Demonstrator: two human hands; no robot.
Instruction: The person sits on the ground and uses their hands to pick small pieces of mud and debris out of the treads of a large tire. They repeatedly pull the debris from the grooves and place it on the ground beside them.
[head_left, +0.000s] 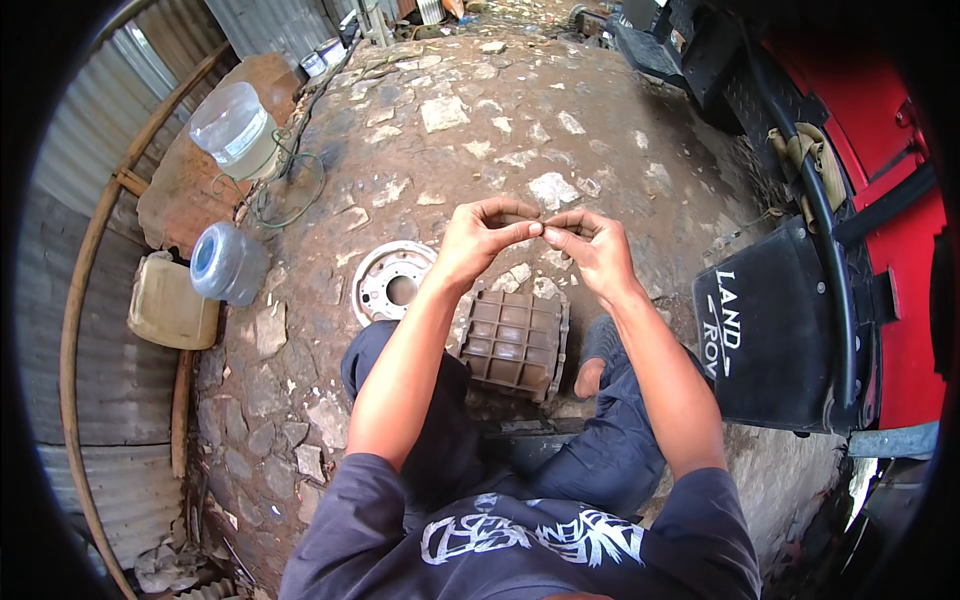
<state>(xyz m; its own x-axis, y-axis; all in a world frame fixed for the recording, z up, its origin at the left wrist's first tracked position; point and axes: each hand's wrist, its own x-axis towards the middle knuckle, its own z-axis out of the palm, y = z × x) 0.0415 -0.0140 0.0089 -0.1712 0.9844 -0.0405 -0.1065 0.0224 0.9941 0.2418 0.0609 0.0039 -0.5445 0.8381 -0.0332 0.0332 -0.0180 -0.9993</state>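
My left hand (491, 232) and my right hand (592, 244) are raised in front of me, their thumbs and index fingers pinched together at one spot. Anything between the fingertips is too small to make out. Below them, a ribbed brown metal housing (511, 341), like a gearbox case, lies on the ground between my legs. A pale steel wheel rim (367, 289) with a round centre hole lies flat to its left, partly hidden by my left forearm and knee.
At left stand a water-filled clear container (236, 135), a blue plastic water jug (229, 262) and a yellowish jerrycan (174, 301). Green wire (319, 184) curls nearby. A red vehicle (911, 315) with a black mudflap (772, 330) stands close on the right. The stone-paved ground (442, 116) is uneven.
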